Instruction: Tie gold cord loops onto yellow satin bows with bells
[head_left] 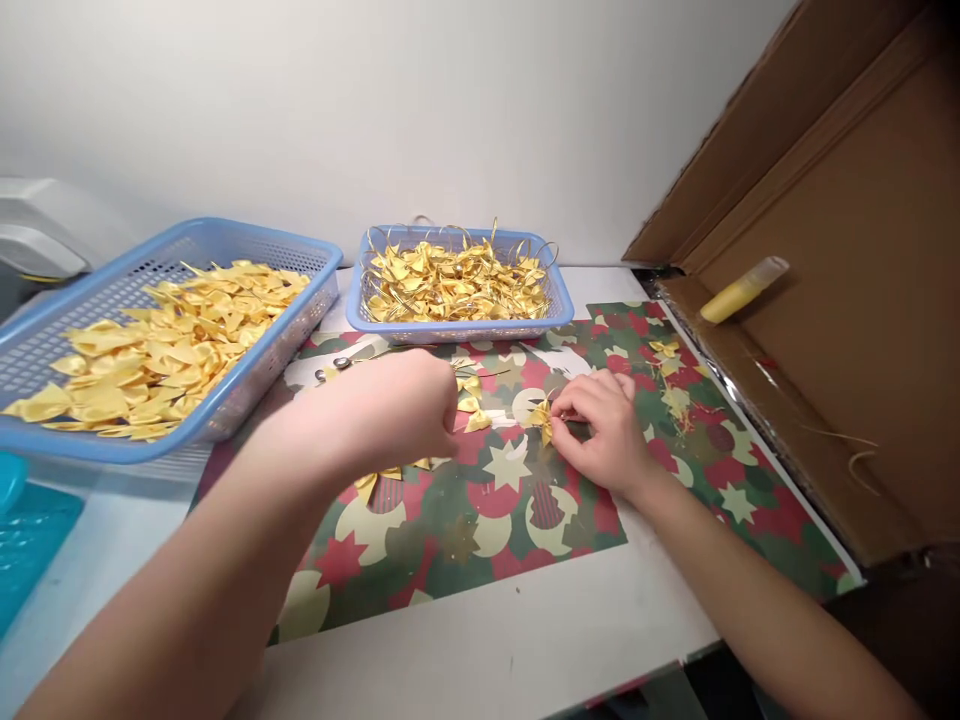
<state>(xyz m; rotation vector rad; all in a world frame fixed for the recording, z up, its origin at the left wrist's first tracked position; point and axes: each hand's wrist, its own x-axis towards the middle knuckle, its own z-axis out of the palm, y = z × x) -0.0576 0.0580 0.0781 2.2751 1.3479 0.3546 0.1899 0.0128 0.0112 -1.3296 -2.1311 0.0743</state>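
My right hand [600,430] is closed in a pinch on a yellow bow [541,415] at the middle of the patterned sheet [510,500]. Left of it, my left hand [405,405] hangs over the sheet with its fingers curled down; what it holds, if anything, is hidden behind the hand. Between the hands lie loose yellow bows [477,418]. Another bow [367,487] lies partly under my left wrist. Scissors [341,363] show their handles behind my left forearm.
A large blue basket [255,375] of yellow bows stands at left. A smaller blue basket [465,328] with bows and gold ties is at the back. Cardboard [840,300] rises at right, with a yellow tube [742,291] on it. Thread scraps [681,410] lie near it.
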